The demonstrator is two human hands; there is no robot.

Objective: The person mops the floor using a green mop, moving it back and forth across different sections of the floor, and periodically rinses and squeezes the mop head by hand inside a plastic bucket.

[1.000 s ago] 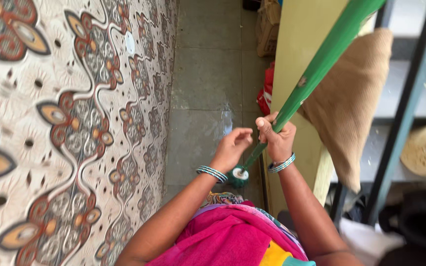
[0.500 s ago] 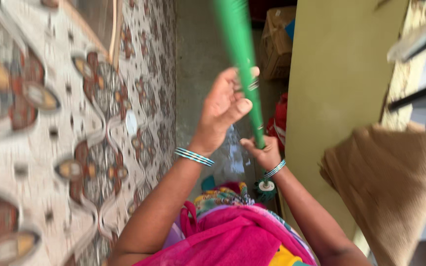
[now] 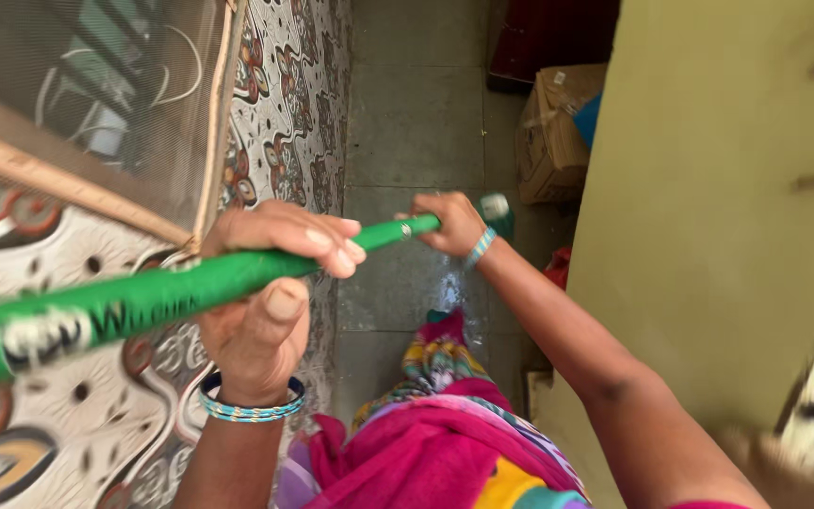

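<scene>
One green pole (image 3: 171, 292), gripped by two hands: left hand (image 3: 261, 306) and right hand (image 3: 449, 223). Two bangle bands, one per wrist. One cardboard box (image 3: 553, 132) beyond the pole's far end. One patterned cloth (image 3: 96, 415) beneath the pole.

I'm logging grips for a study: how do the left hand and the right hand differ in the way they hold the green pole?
The left hand grips the green pole partway along its length, close to the camera, fingers over the top and thumb underneath; the right hand holds it near the capped end, farther away over the tiled floor. The left forearm is upright in the picture, the right arm stretched out. Both are closed around the pole and wear bangles.
</scene>
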